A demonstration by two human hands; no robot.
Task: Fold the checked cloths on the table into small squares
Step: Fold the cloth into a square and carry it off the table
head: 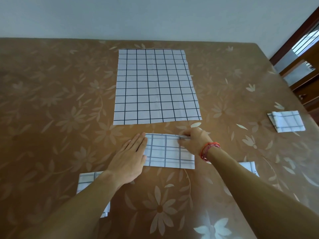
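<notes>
a person works at a brown flower-patterned table (pixel 51 100), where a large checked cloth (pixel 155 87) lies spread flat, the landmark of the scene. just on the near side of it lies a part-folded cloth (pixel 169 152), doubled into a broad band. the left hand (pixel 133 157) lies flat on that band's left end, fingers straight and together, pressing it to the table. the right hand (pixel 193 142), a red cord bracelet (pixel 209 149) at its wrist, has its fingers curled at the band's far right corner and pinches the layered edge there. well to the right of the spread cloth and near the table's edge sits a small folded square (pixel 286 123). nearer the camera than the spread cloth, a left-side cloth (pixel 86 180) shows partly under the left forearm, and the corner of a right-side cloth (pixel 248 165) peeks from behind the right forearm; how far either is folded cannot be told. beyond the spread cloth rises a pale wall (pixel 155 18).
</notes>
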